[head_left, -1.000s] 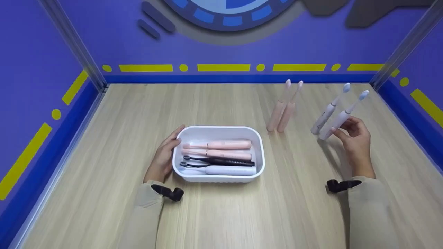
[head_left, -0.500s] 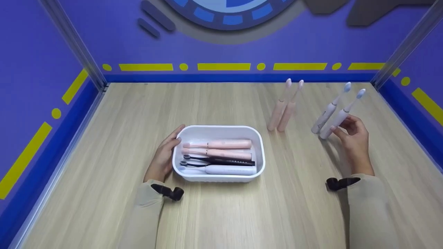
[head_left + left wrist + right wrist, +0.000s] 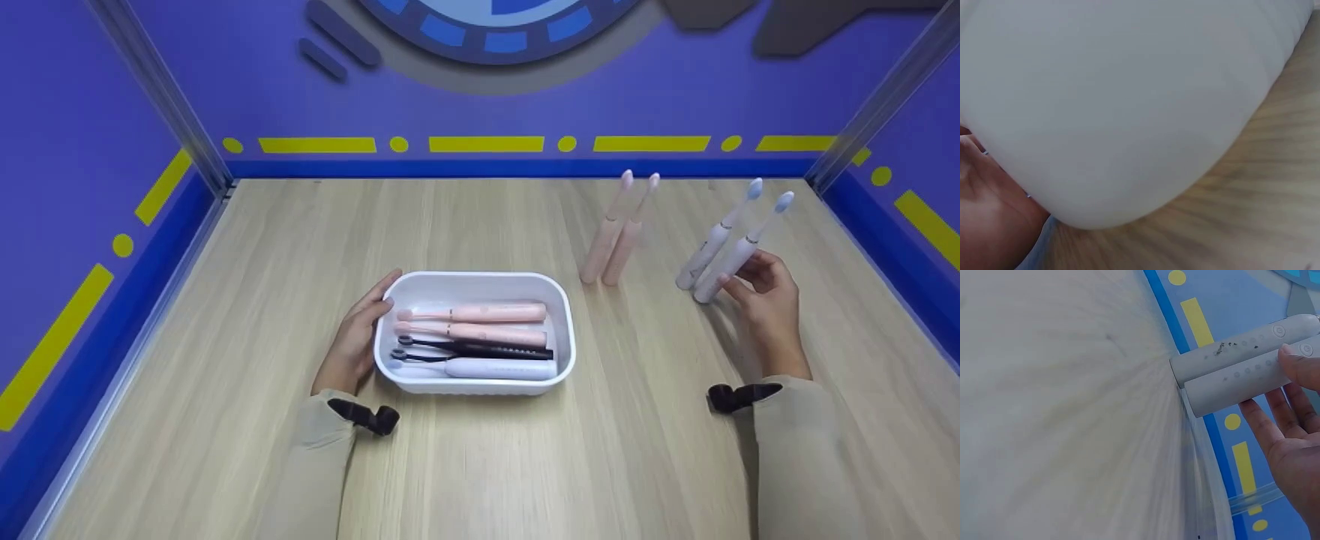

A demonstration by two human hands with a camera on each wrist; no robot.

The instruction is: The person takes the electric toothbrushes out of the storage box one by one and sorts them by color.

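My left hand (image 3: 351, 341) holds the left end of a white plastic bin (image 3: 480, 387), thumb over the rim. Inside lie two pink electric toothbrushes (image 3: 495, 313), black toothbrushes (image 3: 499, 350) and a white one (image 3: 499, 368), heads to the left. My right hand (image 3: 769, 311) pinches a white electric toothbrush (image 3: 724, 270) by its handle, upright with a blue-tipped head. Right beside it stands a second white toothbrush (image 3: 1230, 354), with dark marks on its handle. In the left wrist view the bin's wall (image 3: 1117, 112) covers most of the picture.
Two pink electric toothbrushes (image 3: 602, 247) stand upright side by side between the bin and my right hand. The wooden table (image 3: 337, 225) is bounded by a blue back wall (image 3: 510, 112) and side walls. A wrist camera (image 3: 724, 399) sits on each sleeve.
My right hand has shifted slightly left, and the white toothbrush in it now stands closer to its neighbour. The left hand and the bin stay in place.
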